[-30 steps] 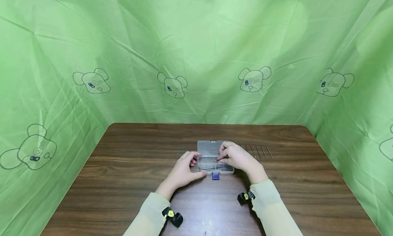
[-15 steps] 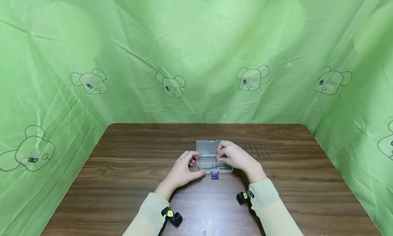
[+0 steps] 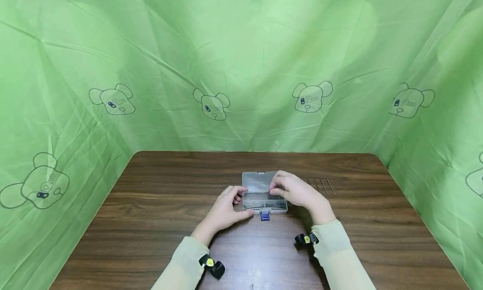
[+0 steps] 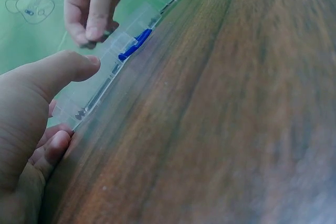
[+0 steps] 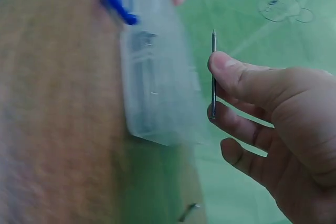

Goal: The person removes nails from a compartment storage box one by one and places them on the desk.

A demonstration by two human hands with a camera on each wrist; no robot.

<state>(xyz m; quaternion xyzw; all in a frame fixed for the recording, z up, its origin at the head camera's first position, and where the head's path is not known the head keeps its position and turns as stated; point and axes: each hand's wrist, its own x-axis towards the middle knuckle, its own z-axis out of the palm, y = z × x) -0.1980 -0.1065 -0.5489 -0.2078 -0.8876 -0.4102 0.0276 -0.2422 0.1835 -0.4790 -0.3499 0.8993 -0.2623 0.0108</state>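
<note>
A clear plastic box (image 3: pixel 278 211) lies on the table, its lid (image 3: pixel 256 181) folded back and its blue latch (image 3: pixel 265 216) facing the person. Nails (image 3: pixel 253 206) fill the two front compartments. My left hand (image 3: pixel 226 210) holds the box's left end, thumb at the front corner and fingers at the rear. Above the rear right part of the box is my right hand (image 3: pixel 298 191). In the right wrist view, its thumb and fingers pinch a single nail (image 5: pixel 213 90), point up and head down. The head view hides that nail behind the fingers.
To the right of the box, several loose nails (image 3: pixel 323 186) lie in a row on the brown wooden table (image 3: pixel 170 189). The right forearm passes in front of them. Green cloth (image 3: pixel 256 126) hangs around the table's back and sides.
My right hand has risen from the box's rear compartment and shifted slightly right and back, now covering more of the nail row. The left hand and box stay in place.
</note>
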